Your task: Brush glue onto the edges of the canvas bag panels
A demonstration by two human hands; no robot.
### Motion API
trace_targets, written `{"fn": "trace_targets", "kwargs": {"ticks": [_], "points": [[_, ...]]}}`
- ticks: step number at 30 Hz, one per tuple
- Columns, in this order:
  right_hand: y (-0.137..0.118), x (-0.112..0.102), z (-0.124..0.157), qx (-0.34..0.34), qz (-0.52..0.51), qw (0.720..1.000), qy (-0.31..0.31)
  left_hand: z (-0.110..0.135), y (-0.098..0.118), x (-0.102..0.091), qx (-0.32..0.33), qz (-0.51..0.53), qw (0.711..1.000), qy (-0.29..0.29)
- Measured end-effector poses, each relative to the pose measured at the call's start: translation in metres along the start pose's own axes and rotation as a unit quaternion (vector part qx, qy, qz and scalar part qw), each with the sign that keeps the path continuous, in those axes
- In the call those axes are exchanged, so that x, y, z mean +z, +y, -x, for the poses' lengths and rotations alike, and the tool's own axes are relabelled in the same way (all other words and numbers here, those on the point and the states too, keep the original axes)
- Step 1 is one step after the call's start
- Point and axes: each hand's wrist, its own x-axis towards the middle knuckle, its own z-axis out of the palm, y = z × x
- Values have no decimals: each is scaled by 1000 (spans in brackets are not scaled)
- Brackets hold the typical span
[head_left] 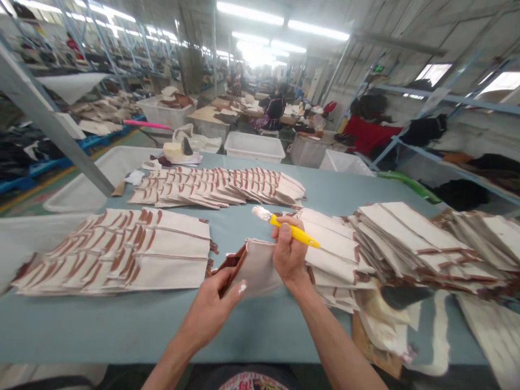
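In my right hand is a brush with a yellow handle; its bristles are coated in white paste and point up and left. My left hand grips the left edge of a cream fabric piece with brown lining, which is lifted off the table. White paste is smeared on my left thumb. The right side of this piece meets my right hand, and whether those fingers also hold it is hidden. Just right of it lies a stack of similar cream pieces.
Overlapping cream pieces lie at left, with another row behind. More stacks stand at right. Near the front right is a paste-smeared container. White bins stand beyond the blue-grey table. A person sits farther back.
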Motion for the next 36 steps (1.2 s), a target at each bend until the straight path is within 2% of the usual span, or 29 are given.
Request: {"fn": "trace_targets", "kwargs": {"ticks": [2,5,10,12,14,17,19,22,25,27,30,33,36], "points": [[4,20,-5,10,-7,1000,-5,-19,-6,-12,12,-40,999,5],[10,52,-17,28,-24,999,-7,-63,-11,-36,37,-93,995,20],[18,103,-41,50,-59,997,20,-129,0,-72,112,-163,978,68],[19,118,-42,66,-73,994,39,-142,2,-82,149,-180,969,83],[20,129,-33,92,-85,991,54,-147,-6,-93,180,-196,960,89],[23,136,-7,138,-91,985,58,-141,-45,-118,200,-226,950,76],[26,133,15,169,-87,980,55,-130,-85,-139,198,-253,946,52],[30,117,46,211,-73,974,48,-109,-145,-174,185,-299,936,10],[30,94,70,245,-56,967,48,-91,-184,-205,187,-336,923,-27],[28,80,80,263,-46,962,53,-82,-196,-222,200,-356,912,-41],[20,61,90,283,-37,956,63,-68,-203,-243,214,-385,897,-28],[3,45,102,296,-27,952,79,-51,-204,-259,215,-402,890,11],[-21,30,121,309,-28,947,82,-37,-202,-261,212,-385,895,80]]}}
